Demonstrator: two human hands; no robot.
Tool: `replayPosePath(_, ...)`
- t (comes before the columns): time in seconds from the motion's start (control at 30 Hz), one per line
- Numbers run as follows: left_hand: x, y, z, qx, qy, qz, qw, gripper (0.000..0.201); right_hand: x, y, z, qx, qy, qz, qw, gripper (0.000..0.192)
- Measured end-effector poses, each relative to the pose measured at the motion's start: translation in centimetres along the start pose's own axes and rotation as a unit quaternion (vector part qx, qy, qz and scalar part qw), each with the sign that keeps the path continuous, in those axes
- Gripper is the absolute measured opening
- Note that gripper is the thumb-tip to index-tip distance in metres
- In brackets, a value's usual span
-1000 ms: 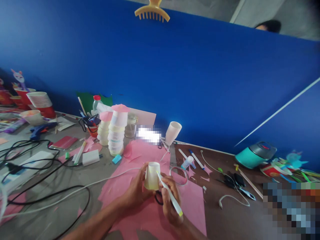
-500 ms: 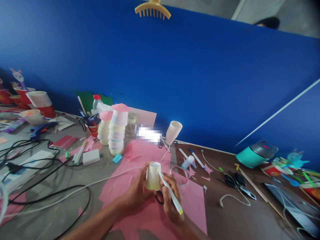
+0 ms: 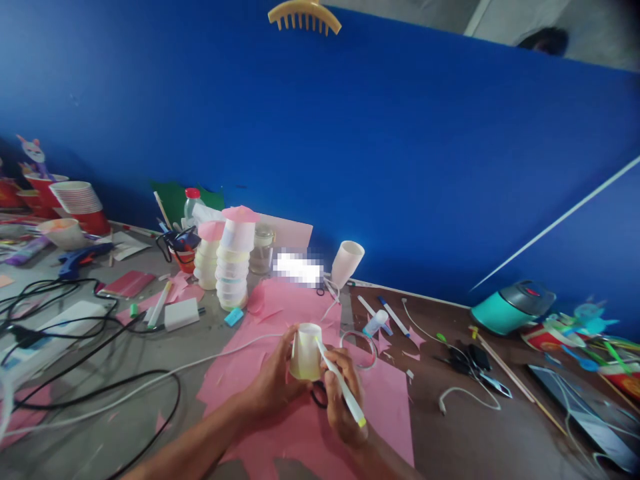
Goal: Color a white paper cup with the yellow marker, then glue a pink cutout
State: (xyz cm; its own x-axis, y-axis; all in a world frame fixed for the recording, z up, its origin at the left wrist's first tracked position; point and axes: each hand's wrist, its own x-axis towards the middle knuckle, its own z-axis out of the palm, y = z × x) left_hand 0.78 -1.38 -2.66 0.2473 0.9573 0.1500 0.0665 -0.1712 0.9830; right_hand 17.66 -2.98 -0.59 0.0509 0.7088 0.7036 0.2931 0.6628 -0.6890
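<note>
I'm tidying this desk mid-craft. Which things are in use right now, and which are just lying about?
In use: left hand gripping paper cup; right hand holding marker against it.

Lying about: cup stack, glue gun, tape ring, teal pot.

Pixelated into blocks beyond reading: a patch (image 3: 298, 269) just past the pink paper (image 3: 385, 400), beside the leaning white cup (image 3: 347, 263). Cut off by the top edge: upper part of the yellow comb (image 3: 305, 15). Only a dark sliver of another person's head (image 3: 545, 41) above the blue partition (image 3: 400, 153). Hidden behind the fingers of the left hand (image 3: 274, 380): near side of the small cup (image 3: 305, 352). Tucked under the right hand (image 3: 343, 400): most of a black loop (image 3: 316, 399), too little to identify. Marker (image 3: 341, 385) tip against the cup wall, contact too small to judge. Cropped at the right and bottom edges: the dark tablet (image 3: 575, 413). Far left clutter smeared, red cups (image 3: 47, 193) cropped.
</note>
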Motion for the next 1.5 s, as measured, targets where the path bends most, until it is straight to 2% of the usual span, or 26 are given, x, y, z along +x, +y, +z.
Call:
replayPosePath(0.33,0.1,0.4,-0.1,0.0,-0.018,0.011,1.0,0.097,0.1,0.0,-0.1,-0.013,-0.012,-0.008,1.0,0.025)
replayPosePath(0.63,0.1,-0.4,-0.2,0.004,-0.032,0.025,0.999,0.094,0.3,0.0,-0.1,-0.025,-0.008,-0.017,1.0,0.025)
replayPosePath(1.23,0.1,0.5,0.1,-0.015,0.0,0.006,1.0,0.093,0.3,-0.3,0.0,-0.009,0.003,-0.008,1.0,0.023)
replayPosePath(1.5,0.0,0.5,0.0,-0.01,-0.004,-0.005,1.0,0.094,0.2,-0.3,0.1,-0.014,0.004,0.004,1.0,0.022)
